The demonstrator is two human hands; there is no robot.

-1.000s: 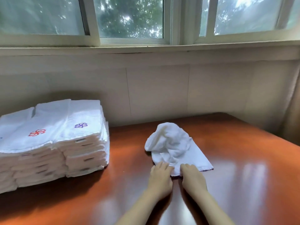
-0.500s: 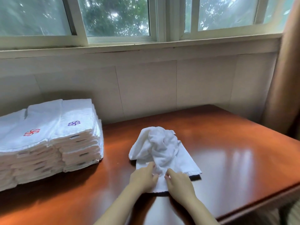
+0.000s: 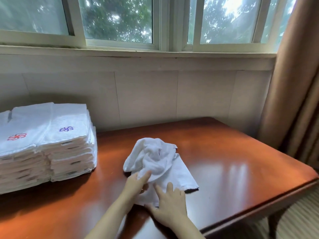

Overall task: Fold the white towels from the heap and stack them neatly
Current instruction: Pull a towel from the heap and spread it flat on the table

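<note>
Two hands work the crumpled white towel [image 3: 160, 161]: the left hand [image 3: 137, 184] pinches a fold, fingertips partly hidden by cloth; the right hand [image 3: 170, 203] presses flat, fingers spread. The towel lies mid-tabletop [image 3: 233, 169]; the folded stack [image 3: 51, 140], at left, is cut off by the frame.

The table [image 3: 224, 152] was wood under a reddish, glossy varnish, smooth enough to mirror the window light at three o'clock of the towel [image 3: 155, 159]. The towel was white terry cloth, matt and nubbly. At nine o'clock of it the stack [image 3: 51, 118] was the same matt white cloth, its top pieces stitched in red and purple thread. At twelve o'clock the wall [image 3: 146, 97] was pale, matt, smooth panelling; the frame [image 3: 165, 23] above looked painted and smooth, the panes [image 3: 117, 18] clear glass. At two o'clock the curtain [image 3: 293, 83] was brown, matt cloth.
</note>
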